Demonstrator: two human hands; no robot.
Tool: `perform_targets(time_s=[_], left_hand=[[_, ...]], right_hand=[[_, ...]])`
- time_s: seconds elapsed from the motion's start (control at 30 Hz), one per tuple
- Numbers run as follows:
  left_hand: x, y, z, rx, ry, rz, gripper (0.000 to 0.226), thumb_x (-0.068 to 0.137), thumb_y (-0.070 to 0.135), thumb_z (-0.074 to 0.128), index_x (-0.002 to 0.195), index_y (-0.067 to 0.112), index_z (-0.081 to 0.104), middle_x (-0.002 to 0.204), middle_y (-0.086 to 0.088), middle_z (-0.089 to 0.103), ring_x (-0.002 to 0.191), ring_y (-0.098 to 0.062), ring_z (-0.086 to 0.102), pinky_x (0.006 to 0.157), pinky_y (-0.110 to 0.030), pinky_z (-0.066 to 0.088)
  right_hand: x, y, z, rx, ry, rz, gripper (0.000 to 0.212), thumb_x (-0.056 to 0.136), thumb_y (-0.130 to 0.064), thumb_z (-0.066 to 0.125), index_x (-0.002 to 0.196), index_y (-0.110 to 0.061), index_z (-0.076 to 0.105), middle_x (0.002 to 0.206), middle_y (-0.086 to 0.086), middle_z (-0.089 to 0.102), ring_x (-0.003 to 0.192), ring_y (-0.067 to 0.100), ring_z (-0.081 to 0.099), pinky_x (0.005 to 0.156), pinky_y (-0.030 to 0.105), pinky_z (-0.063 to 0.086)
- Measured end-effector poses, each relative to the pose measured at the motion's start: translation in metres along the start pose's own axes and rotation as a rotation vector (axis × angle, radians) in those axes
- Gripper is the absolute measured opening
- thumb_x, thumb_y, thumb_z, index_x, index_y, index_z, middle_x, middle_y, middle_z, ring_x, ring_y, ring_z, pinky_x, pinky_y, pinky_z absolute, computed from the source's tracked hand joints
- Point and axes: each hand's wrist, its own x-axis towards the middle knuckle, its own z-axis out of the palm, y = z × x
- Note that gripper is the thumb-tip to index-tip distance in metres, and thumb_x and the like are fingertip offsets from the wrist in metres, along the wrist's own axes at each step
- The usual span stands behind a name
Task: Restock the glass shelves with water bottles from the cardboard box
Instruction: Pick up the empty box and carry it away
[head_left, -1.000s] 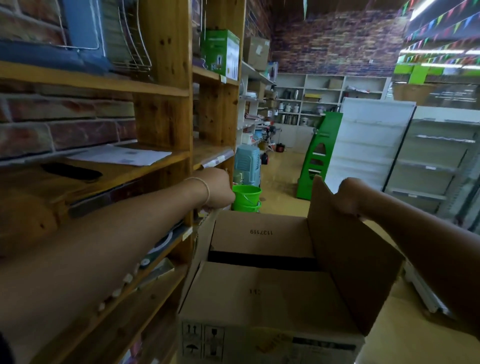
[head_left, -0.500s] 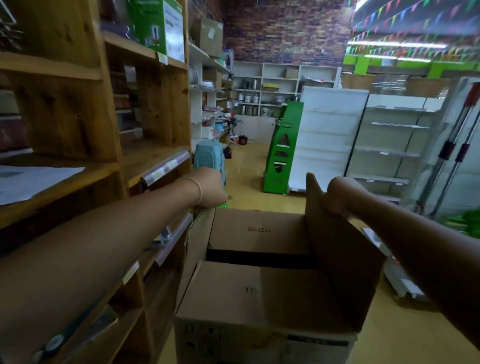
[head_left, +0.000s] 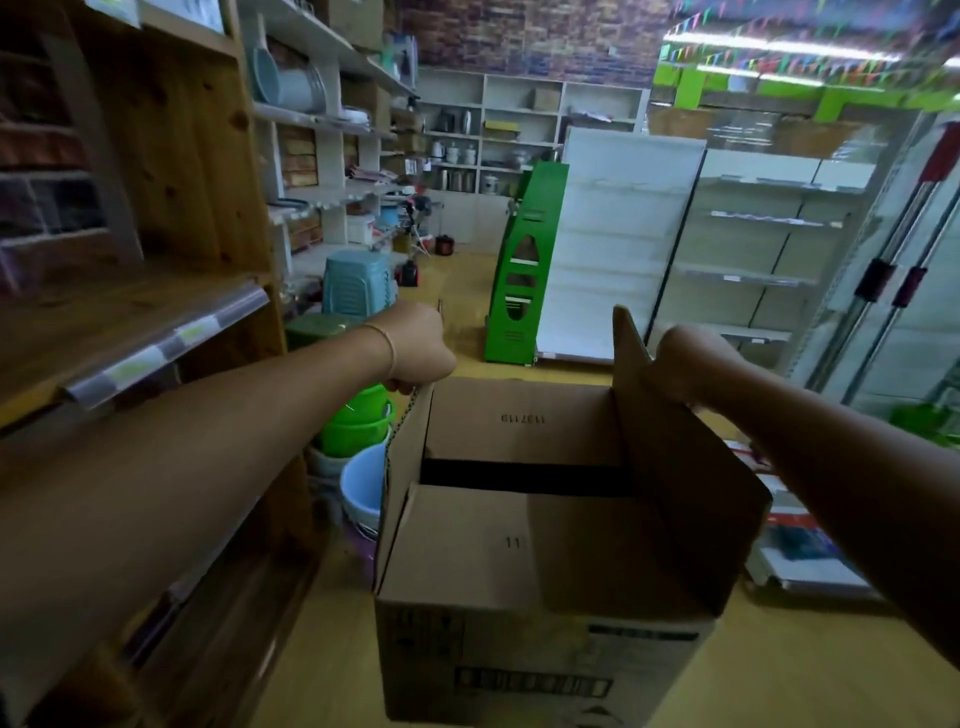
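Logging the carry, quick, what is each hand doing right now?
Left hand: closed, gripping the left flap of the brown cardboard box.
Right hand: closed, gripping the box's raised right flap.

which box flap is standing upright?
The right side flap of the brown cardboard box, gripped by the right hand; the near and far flaps lie folded inward.

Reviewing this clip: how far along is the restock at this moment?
Early. Done: nothing visible; no bottle shows on any shelf in view. In hand: the cardboard box is held up off the floor, left hand gripping its left flap, right hand gripping the raised right flap. Its inner flaps are mostly folded over, so its contents are hidden. Left: opening the box and shelving every bottle.
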Motion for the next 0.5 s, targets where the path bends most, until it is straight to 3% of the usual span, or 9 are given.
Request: perform_targets(time_s=[0.17,0.27,0.37,0.5], left_hand=[[0.073,0.004,0.043,0.011,0.006,0.065,0.029,0.074,0.015,0.049,0.046,0.011,0.049,0.047,-0.009,0.05,0.045,-0.025,0.047,0.041,-0.023,0.03],[0.12,-0.002,0.076,-0.025,0.008,0.096,0.032,0.073,0.015,0.05,0.044,0.014,0.037,0.045,-0.007,0.036,0.045,-0.023,0.033,0.045,-0.024,0.022],[0.176,-0.009,0.111,-0.066,-0.022,0.128,0.035,0.074,0.013,0.05,0.045,0.015,0.03,0.046,-0.005,0.027,0.046,-0.021,0.024,0.048,-0.027,0.018],[0.258,-0.017,0.152,-0.153,-0.154,0.145,0.033,0.077,0.013,0.049,0.046,0.014,0.038,0.045,-0.006,0.039,0.042,-0.022,0.036,0.044,-0.025,0.029]], right_hand=[[0.062,0.014,0.028,-0.016,0.021,0.023,0.021,0.091,-0.019,0.063,0.079,-0.001,0.063,0.074,0.013,0.065,0.063,0.022,0.066,0.065,0.036,0.059],[0.105,0.017,0.051,-0.008,0.007,0.025,0.026,0.092,-0.021,0.062,0.073,-0.005,0.059,0.074,0.011,0.061,0.063,0.021,0.061,0.06,0.033,0.055],[0.155,0.018,0.08,-0.007,-0.033,0.043,0.02,0.092,-0.022,0.063,0.078,-0.008,0.061,0.08,0.01,0.062,0.071,0.021,0.064,0.067,0.034,0.058],[0.228,0.016,0.121,-0.046,-0.125,0.076,0.017,0.095,-0.023,0.06,0.083,-0.011,0.06,0.083,0.008,0.062,0.073,0.018,0.064,0.062,0.029,0.056]])
